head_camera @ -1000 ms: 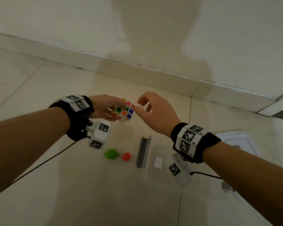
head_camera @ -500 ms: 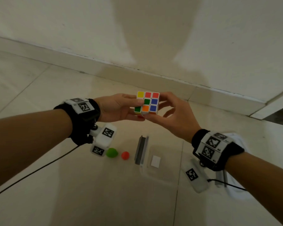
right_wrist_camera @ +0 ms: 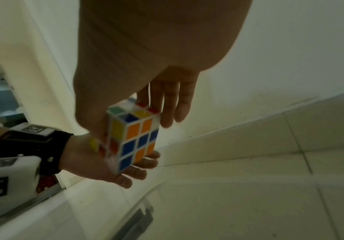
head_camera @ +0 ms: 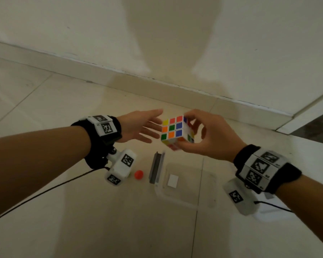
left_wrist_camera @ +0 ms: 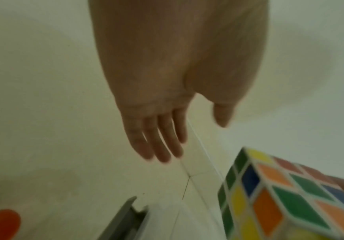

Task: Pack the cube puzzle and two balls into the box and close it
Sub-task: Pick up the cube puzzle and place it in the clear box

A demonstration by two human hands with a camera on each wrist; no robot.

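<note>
The multicoloured cube puzzle point(head_camera: 172, 130) is up in the air above the floor, gripped by my right hand point(head_camera: 189, 131) with the fingers on its far side and the thumb underneath. My left hand point(head_camera: 153, 125) is just left of the cube, fingers straight and holding nothing. In the left wrist view the cube point(left_wrist_camera: 290, 194) sits lower right of the spread fingers point(left_wrist_camera: 160, 146). The red ball point(head_camera: 139, 174) lies on the floor left of the clear open box point(head_camera: 186, 204). My left wrist camera hides the green ball in the head view.
A grey latch flap point(head_camera: 156, 167) stands up on the box's left side, and a white label point(head_camera: 172, 181) lies on its bottom. A pale lid point(head_camera: 268, 211) shows partly behind my right wrist. The wall and skirting point(head_camera: 175, 90) run behind. Cables trail from both wrists.
The cube rose and passed from my left hand to my right. My left hand let go and opened flat; the right hand now holds the cube alone.
</note>
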